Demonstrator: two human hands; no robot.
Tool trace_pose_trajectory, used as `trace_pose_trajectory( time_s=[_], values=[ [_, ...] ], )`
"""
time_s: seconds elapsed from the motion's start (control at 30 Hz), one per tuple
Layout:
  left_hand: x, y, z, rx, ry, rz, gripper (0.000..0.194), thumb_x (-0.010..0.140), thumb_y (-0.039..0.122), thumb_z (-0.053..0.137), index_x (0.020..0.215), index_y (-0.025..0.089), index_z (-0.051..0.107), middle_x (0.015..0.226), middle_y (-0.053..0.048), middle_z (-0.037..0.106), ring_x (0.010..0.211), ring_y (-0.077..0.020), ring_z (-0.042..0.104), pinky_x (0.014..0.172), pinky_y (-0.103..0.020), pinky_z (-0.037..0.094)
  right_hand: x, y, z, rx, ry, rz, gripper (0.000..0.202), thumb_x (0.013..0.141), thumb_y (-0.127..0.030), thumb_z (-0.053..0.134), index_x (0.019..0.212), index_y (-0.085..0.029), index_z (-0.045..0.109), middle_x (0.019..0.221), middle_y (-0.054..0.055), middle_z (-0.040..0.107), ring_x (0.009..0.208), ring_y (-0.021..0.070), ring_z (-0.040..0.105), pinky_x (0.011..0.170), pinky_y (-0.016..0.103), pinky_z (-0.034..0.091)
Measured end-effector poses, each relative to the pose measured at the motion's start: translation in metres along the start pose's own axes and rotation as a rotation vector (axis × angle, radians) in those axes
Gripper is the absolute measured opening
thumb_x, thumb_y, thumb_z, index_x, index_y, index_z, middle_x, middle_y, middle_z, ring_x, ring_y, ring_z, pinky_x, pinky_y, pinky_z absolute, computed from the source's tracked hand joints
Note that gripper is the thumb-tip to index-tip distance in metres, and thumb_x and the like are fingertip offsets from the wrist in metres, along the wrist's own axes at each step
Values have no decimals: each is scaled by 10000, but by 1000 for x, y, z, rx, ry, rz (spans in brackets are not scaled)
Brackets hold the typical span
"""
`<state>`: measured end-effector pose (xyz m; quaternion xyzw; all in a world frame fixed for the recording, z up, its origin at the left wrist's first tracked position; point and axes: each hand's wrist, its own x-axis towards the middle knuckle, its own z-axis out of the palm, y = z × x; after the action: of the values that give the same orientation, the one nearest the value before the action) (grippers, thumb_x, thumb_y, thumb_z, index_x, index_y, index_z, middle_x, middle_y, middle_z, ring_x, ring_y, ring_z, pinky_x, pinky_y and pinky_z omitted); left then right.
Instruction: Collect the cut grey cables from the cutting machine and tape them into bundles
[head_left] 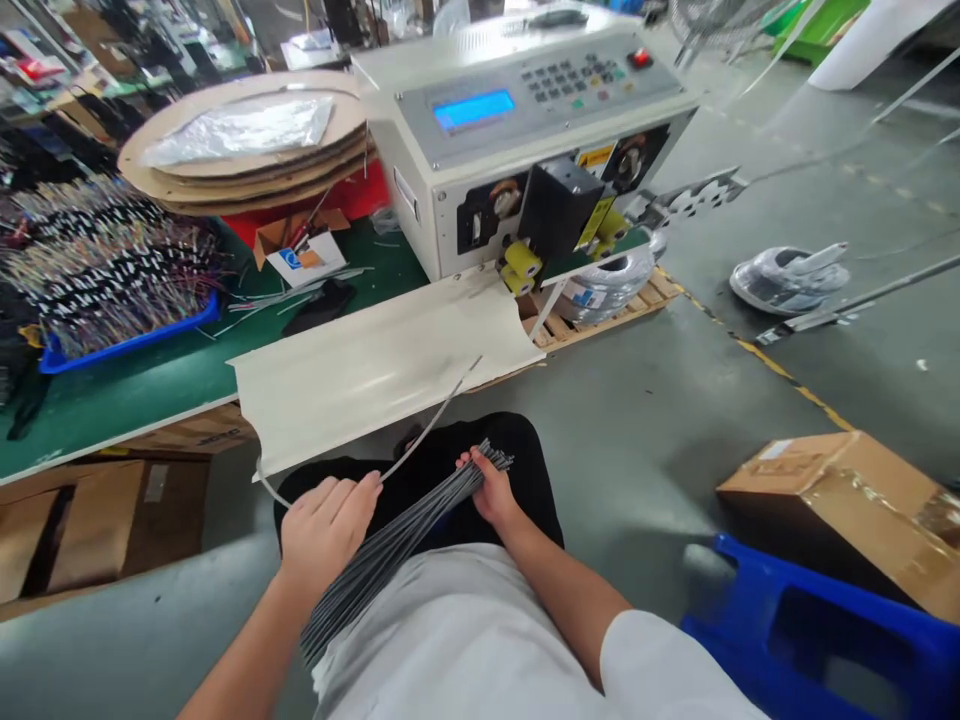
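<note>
My left hand [326, 530] is closed around a single grey cable [436, 415]. One end of that cable curves up to the right, and its other end bends out to the left near the cream-coloured chute [375, 355]. In my right hand [493, 490] is the upper end of a thick bundle of cut grey cables [409, 528]. The bundle slants down to the left across my lap, passing beneath my left hand. Past the chute stands a cable cutting machine [525, 130] with a lit blue display and yellow rollers.
On the green bench, a blue tray [131, 345] of bundled wires sits left of stacked cardboard discs [240, 175]. A coil of cable [611, 285] lies on a wooden pallet under the machine. To my right are a blue stool [810, 610] and a cardboard box [840, 510].
</note>
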<state>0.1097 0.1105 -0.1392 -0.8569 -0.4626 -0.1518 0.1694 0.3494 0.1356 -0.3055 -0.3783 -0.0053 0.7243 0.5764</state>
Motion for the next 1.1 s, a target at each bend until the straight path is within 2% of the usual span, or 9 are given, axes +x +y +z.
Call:
trace_pose_trajectory(
  time_s=[0.13, 0.27, 0.4, 0.53, 0.73, 0.83, 0.9, 1.0, 1.1],
  values=[
    [-55, 37, 11, -114, -164, -18, 322, 851, 221, 652, 1171, 216, 619, 627, 38, 599, 591, -118, 539, 603, -280, 402, 6, 5, -4, -28, 45, 12, 327, 662, -302, 833, 942, -192, 703, 864, 43, 752, 761, 189, 701, 745, 332, 570],
    [-89, 60, 33, -182, -283, -173, 245, 898, 243, 578, 1127, 224, 662, 692, 15, 664, 637, -120, 593, 626, -272, 434, 7, 8, -8, -25, 39, 25, 299, 655, -302, 827, 909, -203, 703, 887, 43, 760, 766, 200, 707, 766, 359, 572],
    [-98, 66, 45, -256, -322, -324, 238, 927, 274, 526, 1094, 226, 689, 777, 0, 726, 694, -127, 651, 666, -262, 470, 4, 7, -9, -19, 12, 35, 291, 650, -284, 824, 904, -204, 705, 881, 34, 758, 804, 212, 710, 800, 369, 567],
    [-99, 68, 53, -353, -419, -412, 271, 950, 330, 481, 1081, 241, 702, 879, -11, 757, 764, -145, 688, 692, -258, 491, 3, 6, -9, -18, -36, 41, 277, 686, -281, 807, 937, -215, 710, 883, 15, 749, 834, 206, 701, 811, 366, 562],
    [-90, 72, 52, -327, -560, -489, 330, 969, 383, 410, 1129, 285, 682, 937, -23, 731, 871, -165, 670, 686, -259, 474, 2, 5, -5, -5, -115, 7, 238, 727, -288, 790, 940, -219, 708, 762, -17, 688, 796, 168, 678, 790, 319, 547],
    [-87, 59, 42, -288, -677, -517, 376, 956, 402, 404, 1261, 289, 593, 1010, -39, 699, 948, -189, 645, 699, -272, 460, 1, 5, -1, -8, -85, -11, 184, 725, -272, 794, 875, -214, 703, 748, -21, 676, 765, 157, 669, 771, 307, 547],
    [-95, 37, 33, -279, -782, -590, 419, 927, 405, 432, 1321, 294, 523, 1068, -41, 682, 952, -193, 641, 683, -272, 447, 1, 5, 0, -8, -55, -24, 171, 721, -266, 796, 853, -214, 699, 740, -20, 675, 750, 158, 667, 765, 312, 552],
    [-125, -8, 21, -241, -975, -732, 414, 899, 399, 428, 1295, 304, 503, 1064, -33, 679, 878, -189, 650, 624, -267, 411, 1, 5, 1, 1, -19, -24, 192, 704, -269, 809, 850, -213, 698, 750, -15, 690, 767, 171, 678, 775, 325, 561],
    [-170, -49, 16, -188, -1150, -790, 373, 908, 389, 365, 1217, 265, 531, 1057, -55, 680, 860, -202, 650, 628, -274, 404, 3, 5, 0, -11, 25, -3, 237, 672, -280, 831, 852, -205, 697, 831, 18, 734, 845, 204, 699, 811, 348, 565]
  ],
)
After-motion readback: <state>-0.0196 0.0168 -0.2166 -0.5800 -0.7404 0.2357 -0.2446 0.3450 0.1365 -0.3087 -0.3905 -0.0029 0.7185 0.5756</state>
